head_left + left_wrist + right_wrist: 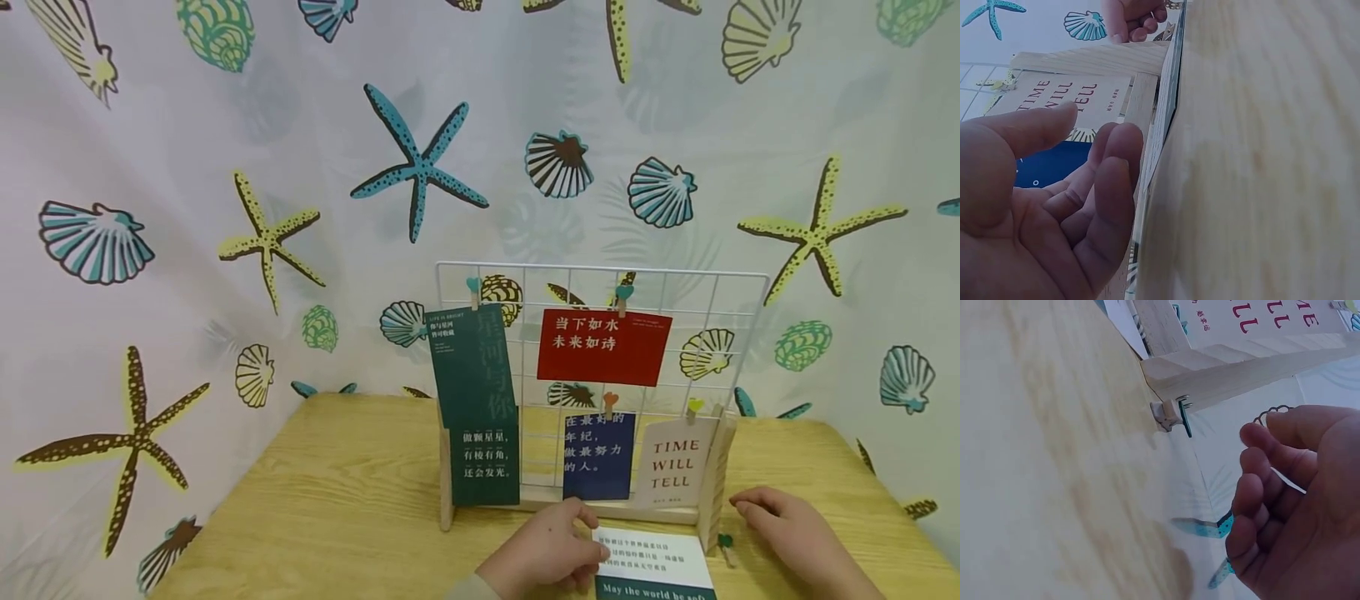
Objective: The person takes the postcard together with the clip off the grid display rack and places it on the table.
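A white and dark-green printed card lies on the wooden table in front of a wire grid stand. My left hand is beside it, fingertips right at its left edge. In the left wrist view the thumb is apart from the loosely bent fingers, with nothing between them. A small wooden clip with a green top lies by the stand's right foot, also visible as a clip in the right wrist view. My right hand is just right of it, fingers loosely curled, holding nothing.
The grid stand has wooden feet. Heart-topped clips hold a tall green card, a red card, a blue card and a cream card on it. A curtain with shells and starfish hangs behind the table.
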Demonstrator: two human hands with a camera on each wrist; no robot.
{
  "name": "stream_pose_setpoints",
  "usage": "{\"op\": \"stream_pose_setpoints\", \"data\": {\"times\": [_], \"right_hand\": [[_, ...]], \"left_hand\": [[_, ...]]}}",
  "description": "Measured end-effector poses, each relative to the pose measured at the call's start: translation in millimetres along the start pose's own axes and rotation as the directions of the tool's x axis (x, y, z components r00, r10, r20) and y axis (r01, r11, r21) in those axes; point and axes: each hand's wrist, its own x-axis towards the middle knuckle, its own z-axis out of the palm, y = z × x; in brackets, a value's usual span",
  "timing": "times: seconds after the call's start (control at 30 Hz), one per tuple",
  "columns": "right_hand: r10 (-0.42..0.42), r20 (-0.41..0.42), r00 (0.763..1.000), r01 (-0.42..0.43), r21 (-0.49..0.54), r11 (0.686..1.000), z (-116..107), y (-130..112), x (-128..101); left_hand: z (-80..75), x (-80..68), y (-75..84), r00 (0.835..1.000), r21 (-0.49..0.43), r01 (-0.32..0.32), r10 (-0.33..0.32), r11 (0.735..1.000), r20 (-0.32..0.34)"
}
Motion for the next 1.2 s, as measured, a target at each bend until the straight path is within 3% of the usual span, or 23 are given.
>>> {"op": "stream_pose_setpoints", "data": {"times": [0.23,0.63,1.2], "right_hand": [[-0.013,-0.027,1.0,0.015,0.058,0.998,-3.2,-7.9,-6.1],[-0.021,-0.048,0.999,0.024,0.058,0.998,-6.2,-11.7,-9.5],[-0.056,-0.141,0.988,0.065,0.059,0.996,-16.9,-29.9,-20.1]], "left_hand": [[-3.3,2.0,1.3,1.0,-0.008,-0.014,0.014,1.0,-0.005],[-4.8,-2.8,5.7,1.0,0.013,-0.026,0.026,1.0,-0.008],[-5.3,-5.3,12.3,0.998,0.038,-0.039,0.041,0.999,-0.052]]}}
